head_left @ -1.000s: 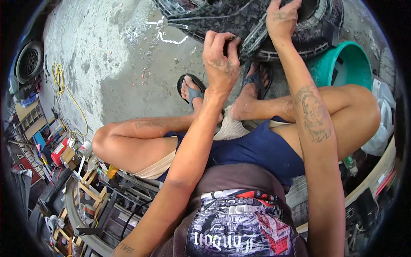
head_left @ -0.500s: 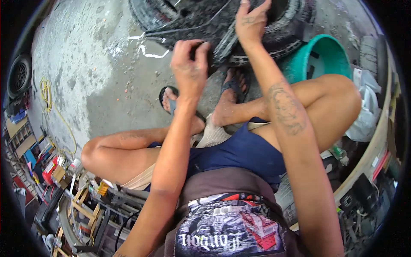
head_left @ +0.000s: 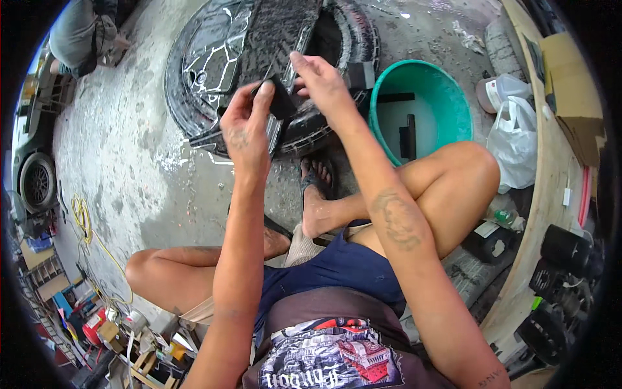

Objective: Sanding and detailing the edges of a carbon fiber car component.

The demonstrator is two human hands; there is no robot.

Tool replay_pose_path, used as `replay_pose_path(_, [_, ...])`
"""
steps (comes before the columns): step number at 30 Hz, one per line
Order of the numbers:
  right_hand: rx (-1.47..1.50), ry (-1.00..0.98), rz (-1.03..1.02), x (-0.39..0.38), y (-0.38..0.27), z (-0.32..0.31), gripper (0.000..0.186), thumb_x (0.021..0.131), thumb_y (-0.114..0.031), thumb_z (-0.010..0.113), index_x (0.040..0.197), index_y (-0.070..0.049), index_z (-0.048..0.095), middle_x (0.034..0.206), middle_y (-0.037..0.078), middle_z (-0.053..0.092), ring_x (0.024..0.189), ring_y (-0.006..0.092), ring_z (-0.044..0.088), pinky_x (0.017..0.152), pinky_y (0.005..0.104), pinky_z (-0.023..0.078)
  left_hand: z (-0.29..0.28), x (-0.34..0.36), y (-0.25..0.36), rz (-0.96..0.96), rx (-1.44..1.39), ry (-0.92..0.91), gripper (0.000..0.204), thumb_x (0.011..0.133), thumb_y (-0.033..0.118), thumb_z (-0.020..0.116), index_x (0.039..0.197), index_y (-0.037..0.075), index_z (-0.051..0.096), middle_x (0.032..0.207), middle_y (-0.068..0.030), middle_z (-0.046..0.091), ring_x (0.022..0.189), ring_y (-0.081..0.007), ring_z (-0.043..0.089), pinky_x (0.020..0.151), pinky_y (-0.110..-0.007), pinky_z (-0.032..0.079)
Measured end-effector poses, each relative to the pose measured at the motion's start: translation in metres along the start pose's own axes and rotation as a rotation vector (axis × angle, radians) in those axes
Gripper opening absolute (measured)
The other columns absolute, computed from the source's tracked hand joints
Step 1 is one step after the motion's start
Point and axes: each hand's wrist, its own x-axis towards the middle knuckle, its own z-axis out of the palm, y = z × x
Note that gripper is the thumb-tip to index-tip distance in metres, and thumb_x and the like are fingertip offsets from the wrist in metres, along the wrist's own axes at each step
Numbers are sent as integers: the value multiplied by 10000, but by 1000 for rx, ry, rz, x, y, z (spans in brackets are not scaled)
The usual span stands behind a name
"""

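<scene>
My left hand (head_left: 246, 120) grips a small black flat pad (head_left: 280, 100), its thumb on top. Just to its right, my right hand (head_left: 324, 91) has its fingers apart, fingertips over the edge of the black pad and part; I cannot make out whether they touch. Both hands are over a wet, glossy black moulded panel (head_left: 220, 71), which rests on a black tyre (head_left: 355, 32) on the concrete floor.
A teal bucket (head_left: 455, 110) with cloudy water and dark pieces stands right, beside a plastic bag (head_left: 508, 149), a jug (head_left: 499, 87), cardboard (head_left: 564, 84) and a wooden edge (head_left: 531, 240). A crouched person (head_left: 78, 39), a wheel (head_left: 37, 181), yellow hose (head_left: 81, 214) and clutter are left.
The view has swung, showing more of the panel and the person at top left. My right hand has let go higher up and moved down beside my left, which now shows the black pad.
</scene>
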Motion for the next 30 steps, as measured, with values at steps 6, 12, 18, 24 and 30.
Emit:
replay_pose_path(6, [-153, -148, -146, 26, -99, -71, 303, 1017, -343, 712, 1127, -61, 734, 946, -7, 734, 854, 82, 682, 776, 259, 540, 81, 57, -8, 64, -242, -229, 219, 983, 193, 764, 1095, 5, 750, 919, 20, 708, 790, -48, 562, 739, -209, 431])
replay_pose_path(12, [-327, -368, 40, 100, -108, -147, 310, 938, -271, 786, 1174, -85, 711, 929, -26, 682, 764, 72, 599, 700, 240, 501, 129, 98, -54, -88, -217, -297, 195, 960, 182, 782, 1029, 2, 751, 819, -8, 702, 666, -53, 593, 613, -202, 461])
replay_pose_path(18, [-768, -268, -103, 163, -10, -195, 322, 831, -178, 826, 1137, -108, 755, 867, 96, 737, 824, 224, 678, 790, 406, 553, 122, 85, -113, 94, 521, -225, 387, 884, 267, 789, 1078, -60, 718, 913, -171, 748, 837, -273, 718, 803, -379, 566])
replay_pose_path(24, [-1052, -74, -293, 176, 25, -202, 318, 838, -123, 750, 1151, -99, 698, 968, 147, 684, 956, 291, 668, 909, 388, 539, 143, 41, -109, 345, 503, -450, 174, 918, 144, 740, 1013, -2, 735, 909, -160, 722, 817, -275, 706, 762, -389, 563])
replay_pose_path(30, [-1137, -23, -549, 170, -17, -175, 323, 823, -136, 767, 1129, -67, 695, 1053, 163, 698, 1035, 295, 671, 926, 414, 541, 243, -3, -236, 509, 1104, -835, 246, 935, 137, 567, 979, 14, 776, 1042, -202, 738, 1019, -378, 707, 902, -465, 569])
